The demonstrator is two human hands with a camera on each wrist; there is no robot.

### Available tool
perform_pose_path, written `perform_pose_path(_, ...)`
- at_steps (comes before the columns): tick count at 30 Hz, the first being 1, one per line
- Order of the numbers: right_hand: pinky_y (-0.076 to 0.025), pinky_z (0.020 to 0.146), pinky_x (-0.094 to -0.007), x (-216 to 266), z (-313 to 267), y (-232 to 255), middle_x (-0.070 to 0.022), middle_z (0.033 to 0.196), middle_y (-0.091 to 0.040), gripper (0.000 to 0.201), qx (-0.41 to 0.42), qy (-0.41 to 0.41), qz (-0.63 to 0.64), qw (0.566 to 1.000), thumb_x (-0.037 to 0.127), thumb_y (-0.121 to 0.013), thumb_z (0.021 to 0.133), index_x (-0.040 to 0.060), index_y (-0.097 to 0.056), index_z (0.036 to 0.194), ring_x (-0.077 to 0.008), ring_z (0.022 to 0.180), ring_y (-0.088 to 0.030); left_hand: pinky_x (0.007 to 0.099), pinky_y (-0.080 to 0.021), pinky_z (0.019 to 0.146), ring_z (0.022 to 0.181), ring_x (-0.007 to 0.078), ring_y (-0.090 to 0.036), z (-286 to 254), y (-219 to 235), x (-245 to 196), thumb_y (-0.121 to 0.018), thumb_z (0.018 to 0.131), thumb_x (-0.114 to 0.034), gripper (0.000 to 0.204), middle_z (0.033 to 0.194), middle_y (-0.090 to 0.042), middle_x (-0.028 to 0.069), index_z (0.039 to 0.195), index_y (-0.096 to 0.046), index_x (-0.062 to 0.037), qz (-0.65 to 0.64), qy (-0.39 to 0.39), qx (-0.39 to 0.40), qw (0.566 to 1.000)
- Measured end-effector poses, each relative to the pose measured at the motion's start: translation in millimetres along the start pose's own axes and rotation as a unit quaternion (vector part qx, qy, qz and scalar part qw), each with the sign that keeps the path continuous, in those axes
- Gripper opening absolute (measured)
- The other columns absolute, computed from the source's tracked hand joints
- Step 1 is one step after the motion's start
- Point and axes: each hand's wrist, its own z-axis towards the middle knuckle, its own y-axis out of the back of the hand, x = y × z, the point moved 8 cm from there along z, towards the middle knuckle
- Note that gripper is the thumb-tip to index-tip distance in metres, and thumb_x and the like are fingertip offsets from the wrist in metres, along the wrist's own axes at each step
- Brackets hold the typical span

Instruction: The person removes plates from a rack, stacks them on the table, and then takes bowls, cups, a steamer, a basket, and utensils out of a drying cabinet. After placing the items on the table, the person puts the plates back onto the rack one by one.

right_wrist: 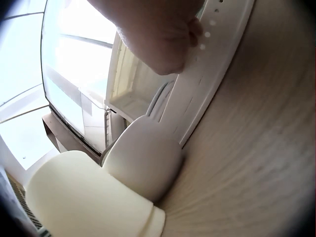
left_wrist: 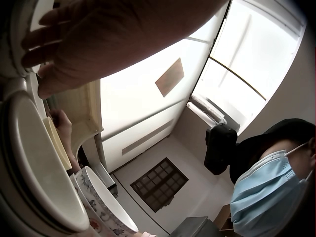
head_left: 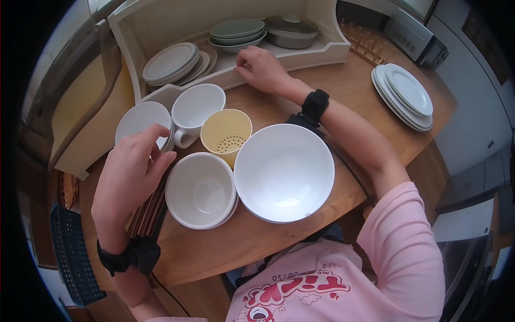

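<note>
My left hand (head_left: 131, 174) hovers beside a stack of white bowls (head_left: 140, 124) at the left, its fingertips overlapping the stack's near right rim in the head view. Thumb and fingers stand apart. My right hand (head_left: 263, 70) is at the front edge of the cream shelf unit (head_left: 316, 60), fingers loosely bent, close below the stacked green bowls (head_left: 237, 28); nothing shows in it. Between the arms are a white mug (head_left: 199, 104), a yellow cup (head_left: 226, 126) with holes in its base, stacked cream bowls (head_left: 201, 190) and a large white bowl (head_left: 284, 172).
Stacked plates (head_left: 170, 61) and a lidded pan (head_left: 291, 32) sit in the shelf unit. White plates (head_left: 409, 91) lie at the right. Brown chopsticks (head_left: 146, 214) lie under the left forearm. A dark blue basket (head_left: 75, 257) is off the table's left side.
</note>
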Motion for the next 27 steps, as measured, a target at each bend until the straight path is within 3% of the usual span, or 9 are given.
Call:
perform_pose_path(5,-0.05,0.072,-0.0387,-0.7,-11.4,27.5,-0.0149,0.091,-0.059,0.016,-0.039,-0.041,0.014,0.998,0.019,-0.065,0.079,0.0032,-0.062,0.081,-0.0315,0.077,-0.061,0.0332,-0.046,0.059,0.06,0.0236,-0.058,-0.2,-0.8,0.6,-0.065,0.081,-0.007,0.024,0.068,-0.059,0.0126,0.102,-0.057,-0.0003,-0.007,0.016,0.007,1.0)
perform_pose_path(8,-0.05,0.069,-0.0364,-13.9,-17.0,42.6,-0.0141,0.084,-0.061,0.018,-0.023,-0.093,0.043,0.994,0.021,-0.067,0.079,0.0029,-0.063,0.08,-0.0277,0.07,-0.061,0.0335,-0.045,0.059,0.06,0.0236,-0.057,0.0,-1.5,1.6,-0.065,0.081,-0.007,0.024,0.067,-0.058,0.0125,0.103,-0.057,-0.0006,-0.015,0.018,0.006,1.0)
perform_pose_path(10,-0.049,0.064,-0.0321,-32.3,-28.0,44.3,-0.0088,0.075,-0.063,0.021,0.016,-0.202,0.084,0.976,0.022,-0.068,0.08,0.0019,-0.063,0.079,-0.0194,0.064,-0.059,0.0337,-0.045,0.059,0.06,0.0237,-0.057,0.1,-1.5,2.0,-0.064,0.081,-0.007,0.024,0.067,-0.058,0.0124,0.103,-0.057,-0.0007,-0.005,0.01,0.001,1.0)
perform_pose_path(11,-0.049,0.064,-0.0321,-34.0,-30.5,49.7,-0.0088,0.075,-0.063,0.021,0.018,-0.202,0.086,0.976,0.022,-0.068,0.08,0.0019,-0.063,0.079,-0.0194,0.064,-0.059,0.0337,-0.045,0.059,0.06,0.0237,-0.057,0.1,-1.3,2.4,-0.064,0.081,-0.007,0.024,0.067,-0.058,0.0124,0.103,-0.057,-0.0007,-0.005,0.013,0.001,1.0)
perform_pose_path(13,-0.045,0.062,-0.0232,-42.5,-42.5,39.8,-0.0005,0.079,-0.062,0.025,0.128,-0.253,0.159,0.946,0.027,-0.066,0.087,0.0024,-0.062,0.09,-0.0072,0.066,-0.054,0.0337,-0.045,0.059,0.06,0.0241,-0.057,0.4,-1.4,1.1,-0.064,0.081,-0.007,0.024,0.068,-0.058,0.0126,0.103,-0.057,-0.0007,-0.017,0.012,0.007,1.0)
perform_pose_path(16,-0.045,0.062,-0.0212,-42.3,-55.1,35.0,0.0004,0.08,-0.061,0.028,0.193,-0.27,0.225,0.916,0.03,-0.065,0.088,0.0035,-0.062,0.095,-0.0064,0.067,-0.055,0.034,-0.046,0.059,0.061,0.0247,-0.057,0.1,-1.9,2.5,-0.064,0.081,-0.007,0.024,0.068,-0.058,0.0126,0.103,-0.057,-0.0009,-0.022,0.022,0.01,0.999)
perform_pose_path(22,-0.045,0.063,-0.0206,-18.4,-72.7,23.7,0.0,0.082,-0.063,0.032,0.323,-0.312,0.224,0.865,0.033,-0.064,0.089,0.0033,-0.061,0.101,-0.0067,0.07,-0.056,0.0347,-0.046,0.06,0.062,0.0249,-0.057,-0.6,-2.0,1.7,-0.064,0.082,-0.008,0.023,0.069,-0.059,0.0124,0.103,-0.058,-0.0012,-0.007,0.018,0.011,1.0)
perform_pose_path(27,-0.045,0.061,-0.0202,4.2,-75.4,17.0,-0.0012,0.084,-0.064,0.033,0.373,-0.286,0.238,0.85,0.032,-0.062,0.09,0.0022,-0.06,0.105,-0.0064,0.067,-0.057,0.0346,-0.046,0.06,0.062,0.0244,-0.058,-0.3,0.2,-2.1,-0.064,0.082,-0.008,0.023,0.069,-0.059,0.012,0.103,-0.058,-0.0011,-0.005,0.012,0.008,1.0)
